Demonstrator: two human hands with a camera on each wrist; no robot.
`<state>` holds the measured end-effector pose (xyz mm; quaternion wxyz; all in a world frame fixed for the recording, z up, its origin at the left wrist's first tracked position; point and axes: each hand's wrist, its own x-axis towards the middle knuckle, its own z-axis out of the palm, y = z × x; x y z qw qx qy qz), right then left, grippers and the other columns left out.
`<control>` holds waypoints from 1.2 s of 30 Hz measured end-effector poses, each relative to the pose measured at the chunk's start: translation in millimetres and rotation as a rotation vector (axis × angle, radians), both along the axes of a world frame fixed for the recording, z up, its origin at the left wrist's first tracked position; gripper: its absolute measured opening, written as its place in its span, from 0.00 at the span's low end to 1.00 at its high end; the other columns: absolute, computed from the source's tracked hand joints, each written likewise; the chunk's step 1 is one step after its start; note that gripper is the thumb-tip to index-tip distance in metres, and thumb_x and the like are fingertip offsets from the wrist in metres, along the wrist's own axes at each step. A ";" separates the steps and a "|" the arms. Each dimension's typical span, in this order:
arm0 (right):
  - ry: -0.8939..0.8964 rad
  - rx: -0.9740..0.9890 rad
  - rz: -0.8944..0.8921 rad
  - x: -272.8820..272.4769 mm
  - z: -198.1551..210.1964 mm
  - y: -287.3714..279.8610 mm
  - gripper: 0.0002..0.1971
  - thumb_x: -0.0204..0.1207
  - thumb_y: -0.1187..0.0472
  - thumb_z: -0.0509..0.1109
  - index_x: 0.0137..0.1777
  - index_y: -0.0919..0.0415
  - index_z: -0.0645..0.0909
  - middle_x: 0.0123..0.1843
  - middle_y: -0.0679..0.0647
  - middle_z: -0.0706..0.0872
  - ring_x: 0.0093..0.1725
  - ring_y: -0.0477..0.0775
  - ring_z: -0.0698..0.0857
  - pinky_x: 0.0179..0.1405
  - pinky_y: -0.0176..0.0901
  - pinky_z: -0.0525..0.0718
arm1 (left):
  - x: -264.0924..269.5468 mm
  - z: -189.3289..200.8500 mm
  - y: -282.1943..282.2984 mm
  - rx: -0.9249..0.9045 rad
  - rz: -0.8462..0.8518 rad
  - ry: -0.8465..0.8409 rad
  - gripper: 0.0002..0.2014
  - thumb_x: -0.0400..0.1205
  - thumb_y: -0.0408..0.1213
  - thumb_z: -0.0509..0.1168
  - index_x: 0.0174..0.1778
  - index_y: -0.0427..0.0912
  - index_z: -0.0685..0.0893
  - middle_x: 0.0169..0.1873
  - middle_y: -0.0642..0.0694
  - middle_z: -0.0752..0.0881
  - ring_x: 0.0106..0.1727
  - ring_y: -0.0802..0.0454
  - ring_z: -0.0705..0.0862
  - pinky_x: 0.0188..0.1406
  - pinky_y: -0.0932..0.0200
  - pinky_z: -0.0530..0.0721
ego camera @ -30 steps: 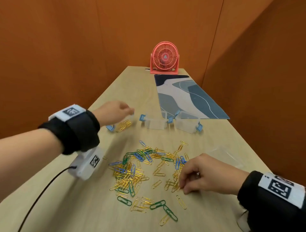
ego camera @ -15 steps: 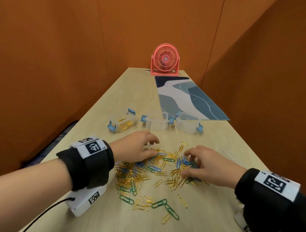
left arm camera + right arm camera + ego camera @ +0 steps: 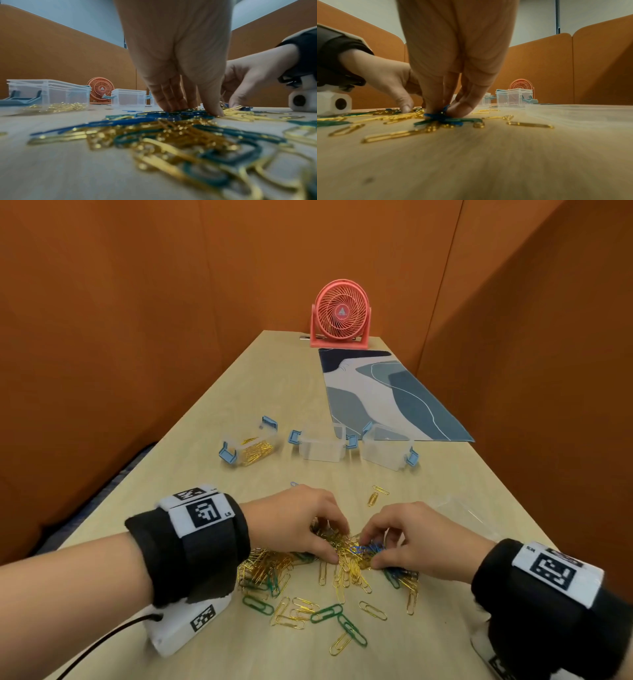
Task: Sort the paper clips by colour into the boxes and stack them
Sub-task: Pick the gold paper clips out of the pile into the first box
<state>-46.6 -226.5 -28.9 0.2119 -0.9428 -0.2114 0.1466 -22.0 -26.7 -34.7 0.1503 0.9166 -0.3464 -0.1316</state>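
A: Hands first. Where do they sit?

B: Both on the heap of paper clips on the wooden table. The left hand has its fingers curled down, fingertips pressing into gold and blue clips; whether it actually pinches one, I cannot tell.

A: And the right hand?

B: Thumb and fingers pinch blue paper clips against the tabletop.

A: The boxes?

B: Three clear boxes in a row beyond the heap. The left box holds gold clips; the middle box and the right box look empty. The right one touches a patterned mat, with a pink fan at the far end.
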 end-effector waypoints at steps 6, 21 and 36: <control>-0.120 -0.078 -0.056 4.6 -4.2 -5.7 0.09 0.75 0.61 0.68 0.53 0.49 0.85 0.48 0.46 0.84 0.38 0.39 0.76 0.37 0.23 0.73 | -17.3 2.9 -1.5 -0.155 -0.143 -0.018 0.25 0.70 0.53 0.75 0.63 0.57 0.82 0.60 0.57 0.78 0.60 0.67 0.72 0.61 0.73 0.71; -0.114 -0.020 0.049 0.3 1.3 1.1 0.23 0.64 0.42 0.77 0.60 0.43 0.81 0.56 0.41 0.79 0.54 0.40 0.77 0.53 0.30 0.76 | -15.8 -4.5 16.9 -0.103 -0.082 0.072 0.07 0.79 0.42 0.69 0.52 0.49 0.87 0.41 0.60 0.81 0.43 0.66 0.78 0.46 0.76 0.74; -0.187 -0.104 0.161 8.3 -3.0 20.4 0.20 0.74 0.53 0.72 0.67 0.50 0.78 0.64 0.48 0.78 0.65 0.49 0.76 0.66 0.41 0.74 | 1.1 27.0 44.0 -0.918 0.664 1.060 0.12 0.85 0.31 0.54 0.45 0.34 0.82 0.31 0.42 0.83 0.30 0.52 0.82 0.26 0.64 0.84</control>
